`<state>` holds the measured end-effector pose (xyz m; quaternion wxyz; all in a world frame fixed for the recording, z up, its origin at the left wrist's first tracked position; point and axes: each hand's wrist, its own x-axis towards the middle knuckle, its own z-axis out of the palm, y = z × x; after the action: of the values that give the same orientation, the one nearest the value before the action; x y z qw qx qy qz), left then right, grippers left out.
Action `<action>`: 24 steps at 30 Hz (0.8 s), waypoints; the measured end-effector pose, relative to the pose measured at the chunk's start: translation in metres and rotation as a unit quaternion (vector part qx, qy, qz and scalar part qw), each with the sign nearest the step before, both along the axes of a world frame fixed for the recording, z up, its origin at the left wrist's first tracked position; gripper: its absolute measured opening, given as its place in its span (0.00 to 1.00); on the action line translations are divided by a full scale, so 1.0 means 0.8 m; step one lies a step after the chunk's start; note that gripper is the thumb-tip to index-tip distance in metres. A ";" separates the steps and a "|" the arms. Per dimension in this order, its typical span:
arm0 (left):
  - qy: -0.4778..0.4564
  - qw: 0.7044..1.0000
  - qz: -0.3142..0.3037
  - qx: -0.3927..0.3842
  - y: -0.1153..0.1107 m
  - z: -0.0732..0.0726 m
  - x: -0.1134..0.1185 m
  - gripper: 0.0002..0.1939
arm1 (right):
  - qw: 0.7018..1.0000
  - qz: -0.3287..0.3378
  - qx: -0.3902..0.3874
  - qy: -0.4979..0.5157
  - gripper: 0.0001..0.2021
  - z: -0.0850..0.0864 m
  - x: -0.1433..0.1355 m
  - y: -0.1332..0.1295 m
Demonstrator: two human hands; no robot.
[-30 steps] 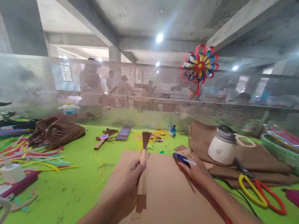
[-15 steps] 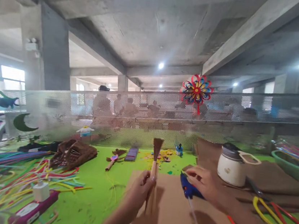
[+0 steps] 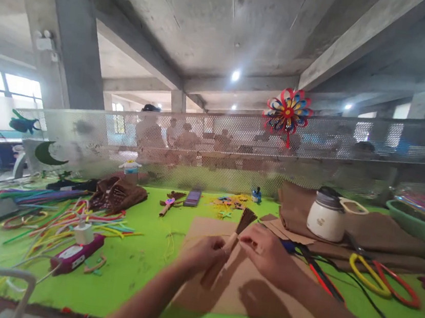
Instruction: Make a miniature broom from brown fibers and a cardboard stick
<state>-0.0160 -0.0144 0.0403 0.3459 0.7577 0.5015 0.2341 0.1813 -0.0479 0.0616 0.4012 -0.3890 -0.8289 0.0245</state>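
Note:
A brown paper bundle [image 3: 231, 243], shaped like a small brush with a fringed top, tilts to the right over a cardboard sheet [image 3: 203, 230]. My left hand [image 3: 206, 253] is closed around its middle. The fingers of my right hand [image 3: 269, 251] pinch at its right side, just below the fringe; the exact contact is partly hidden. Beyond the right hand lies the blue glue gun [image 3: 290, 246], mostly covered by the hand. A red-and-black cutter-like tool [image 3: 322, 275] rests beside it.
Scissors [image 3: 370, 276] with yellow and red handles and a white jar [image 3: 325, 216] stand at right by folded brown cloth [image 3: 389, 235]. Left are coloured pipe cleaners [image 3: 45, 226], a purple power strip [image 3: 78, 256] and a brown knitted piece [image 3: 117, 194]. A perforated screen [image 3: 198, 152] closes the back.
My right hand has let go of the glue gun, which now lies on the table, and has moved left to the bundle. The bundle has gone from upright to tilted right.

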 end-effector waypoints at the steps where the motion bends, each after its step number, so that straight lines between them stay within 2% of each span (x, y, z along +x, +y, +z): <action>1: 0.023 0.999 -0.032 -0.013 0.000 0.008 -0.004 0.15 | 1.000 0.002 -0.001 -0.018 0.05 0.010 0.009 -0.001; 5: 0.093 0.975 -0.198 -0.036 0.002 0.042 -0.015 0.15 | 0.993 0.006 -0.028 -0.114 0.05 0.045 0.030 -0.009; 7: 0.130 0.944 -0.301 -0.023 0.005 0.056 -0.013 0.15 | 0.986 0.023 -0.040 -0.162 0.09 0.050 0.032 -0.014; 9: 0.145 0.921 -0.361 -0.021 0.009 0.064 -0.006 0.14 | 0.973 0.052 -0.076 -0.209 0.13 0.046 0.032 -0.016; 12: 0.203 0.909 -0.365 -0.018 0.014 0.061 0.009 0.14 | 0.948 0.072 -0.170 -0.260 0.13 0.024 0.029 -0.015; 15: 0.267 0.898 -0.349 -0.013 0.019 0.046 0.019 0.14 | 0.933 0.080 -0.236 -0.261 0.12 -0.004 0.029 -0.006; 19: 0.278 0.905 -0.322 0.012 0.017 0.025 0.018 0.14 | 0.933 0.126 -0.274 -0.194 0.14 -0.030 0.031 0.010; 24: 0.276 0.919 -0.271 0.081 0.003 0.013 0.013 0.14 | 0.929 0.155 -0.288 -0.171 0.16 -0.042 0.027 0.025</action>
<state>-0.0056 -0.0121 0.0509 0.1812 0.9245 0.3320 -0.0466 0.2028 -0.0283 0.0284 0.1155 -0.3529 -0.8922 0.2572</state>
